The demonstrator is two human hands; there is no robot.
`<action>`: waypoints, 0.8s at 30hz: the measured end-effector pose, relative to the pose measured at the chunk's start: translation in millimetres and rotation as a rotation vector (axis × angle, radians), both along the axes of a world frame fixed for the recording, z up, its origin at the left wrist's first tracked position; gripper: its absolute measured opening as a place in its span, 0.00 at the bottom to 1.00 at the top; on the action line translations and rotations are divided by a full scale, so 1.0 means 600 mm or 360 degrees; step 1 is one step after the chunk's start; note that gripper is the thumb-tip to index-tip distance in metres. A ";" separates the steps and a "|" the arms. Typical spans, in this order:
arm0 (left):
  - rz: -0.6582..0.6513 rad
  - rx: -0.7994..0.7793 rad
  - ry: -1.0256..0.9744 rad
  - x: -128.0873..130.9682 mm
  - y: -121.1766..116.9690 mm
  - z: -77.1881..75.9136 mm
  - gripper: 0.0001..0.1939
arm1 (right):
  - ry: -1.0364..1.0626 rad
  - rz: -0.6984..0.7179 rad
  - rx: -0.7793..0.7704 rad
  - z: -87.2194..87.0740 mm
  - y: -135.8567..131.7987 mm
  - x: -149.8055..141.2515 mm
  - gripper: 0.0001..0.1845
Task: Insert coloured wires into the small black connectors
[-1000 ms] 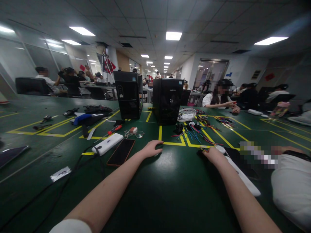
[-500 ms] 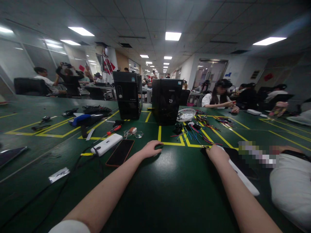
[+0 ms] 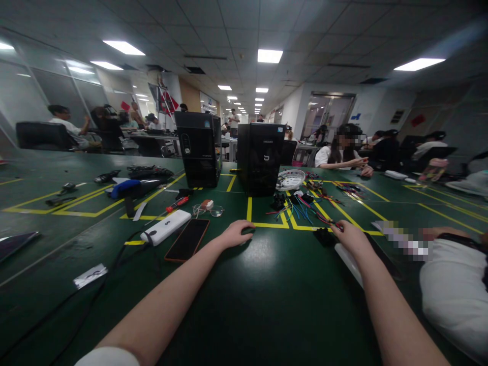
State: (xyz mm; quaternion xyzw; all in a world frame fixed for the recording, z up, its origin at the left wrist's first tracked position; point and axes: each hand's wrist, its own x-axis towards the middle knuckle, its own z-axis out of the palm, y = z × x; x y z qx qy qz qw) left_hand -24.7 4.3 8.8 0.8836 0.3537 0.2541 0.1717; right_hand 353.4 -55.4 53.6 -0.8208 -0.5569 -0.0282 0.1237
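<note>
My left hand (image 3: 237,233) rests on the green table, thumb and fingers apart with nothing between them. A phone (image 3: 187,240) in an orange-edged case lies to its left. My right hand (image 3: 351,237) has its fingertips closed on the end of a dark and reddish wire (image 3: 336,223), partly hidden by the fingers. A small black part (image 3: 324,236) lies just left of that hand. Beyond it spreads a bundle of coloured wires (image 3: 303,207) with black connectors. A white strip-like object (image 3: 348,262) is partly covered by my right wrist.
Two black computer towers (image 3: 263,160) stand at the table's middle. Near them is a white basket (image 3: 290,179). To the left are a white power bank (image 3: 166,227), a red screwdriver (image 3: 177,204), glasses (image 3: 217,211) and cables. A person's white sleeve (image 3: 453,292) is close on the right.
My right hand has shifted slightly right and up, onto the wire. The small black part now lies uncovered on the table beside it. My left hand stays in place.
</note>
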 end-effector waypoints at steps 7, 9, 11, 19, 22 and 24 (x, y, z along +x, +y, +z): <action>-0.0017 0.0006 -0.0001 0.001 0.000 0.002 0.16 | 0.0081 0.0093 -0.0064 0.002 0.000 -0.008 0.16; -0.0023 0.0006 0.0002 0.001 0.000 0.002 0.16 | 0.0128 0.0149 -0.0129 0.005 -0.001 -0.012 0.15; -0.0025 0.0003 0.0004 0.002 0.000 0.002 0.15 | 0.0199 0.0216 -0.0182 0.007 -0.002 -0.015 0.15; -0.0032 0.0027 -0.0017 0.002 0.001 0.001 0.14 | 0.0314 0.0346 -0.0188 0.008 -0.006 -0.011 0.17; -0.0035 0.0026 -0.0028 0.001 0.000 0.001 0.14 | 0.0308 0.0385 -0.0159 0.005 -0.005 -0.011 0.18; -0.0030 0.0020 -0.0030 0.001 -0.001 0.002 0.14 | 0.0287 0.0398 -0.0163 0.001 -0.002 -0.012 0.18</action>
